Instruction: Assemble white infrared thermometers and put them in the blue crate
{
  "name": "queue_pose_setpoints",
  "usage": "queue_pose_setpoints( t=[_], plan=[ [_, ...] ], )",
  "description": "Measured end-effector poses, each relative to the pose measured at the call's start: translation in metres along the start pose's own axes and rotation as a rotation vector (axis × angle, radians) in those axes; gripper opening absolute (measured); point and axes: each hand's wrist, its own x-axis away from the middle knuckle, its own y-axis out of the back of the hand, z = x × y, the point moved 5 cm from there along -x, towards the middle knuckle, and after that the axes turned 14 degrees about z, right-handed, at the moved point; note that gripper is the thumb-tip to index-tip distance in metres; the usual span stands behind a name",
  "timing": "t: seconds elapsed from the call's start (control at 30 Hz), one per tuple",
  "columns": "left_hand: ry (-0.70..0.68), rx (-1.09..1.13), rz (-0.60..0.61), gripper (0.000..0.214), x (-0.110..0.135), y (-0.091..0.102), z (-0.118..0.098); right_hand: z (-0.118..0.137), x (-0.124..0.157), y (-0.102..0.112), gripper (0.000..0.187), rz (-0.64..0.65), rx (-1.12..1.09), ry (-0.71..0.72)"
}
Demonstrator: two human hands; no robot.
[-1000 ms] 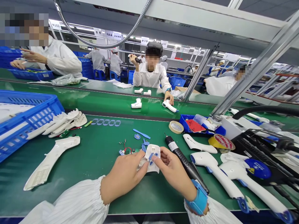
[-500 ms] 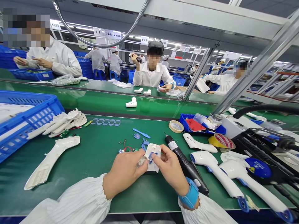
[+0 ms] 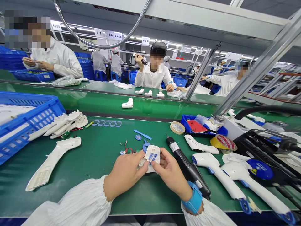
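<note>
Between both hands is a white plastic housing (image 3: pixel 154 150), its inner side facing up, with a blue plastic part (image 3: pixel 152 157) seated in it. My left hand (image 3: pixel 128 168) grips the housing's left side, thumb on the near edge. From the right, my right hand (image 3: pixel 170 171) holds the same housing, its thumb at the lower edge by the blue part. Just beyond my hands lie small blue plastic pieces (image 3: pixel 146 144), a round blue piece (image 3: pixel 138 137), a blue stick-shaped tool (image 3: pixel 142 134) and red wires (image 3: pixel 128 150) with small components. The fingers under the housing are hidden.
A black electric screwdriver (image 3: pixel 185 166) lies right of my hands, beside white handheld device bodies (image 3: pixel 218 172). At left are a white handle shell (image 3: pixel 55 163) and a blue crate (image 3: pixel 47 106). A tape roll (image 3: pixel 177 127) sits by a blue bin (image 3: pixel 221 129). Co-workers sit across the green conveyor (image 3: pixel 101 102).
My right thumb has shifted down off the blue part, showing more of it. A white piece on the conveyor has moved left. The co-worker opposite has set down another white piece.
</note>
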Motion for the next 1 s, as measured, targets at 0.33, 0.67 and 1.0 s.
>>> queue_pose_setpoints(
  t=[0.33, 0.67, 1.0],
  plan=[
    [0.051, 0.028, 0.142, 0.030, 0.027, -0.010, 0.022, 0.011, 0.010, 0.008, 0.031, 0.089, 0.436, -0.183],
    [0.022, 0.078, 0.185, 0.020, 0.039, -0.019, 0.032, 0.034, -0.044, 0.001, 0.021, 0.255, 1.183, -0.091],
    [0.004, 0.205, -0.169, 0.030, 0.032, 0.010, 0.063, 0.017, -0.075, -0.024, 0.015, 0.300, 1.243, -0.002]
  ],
)
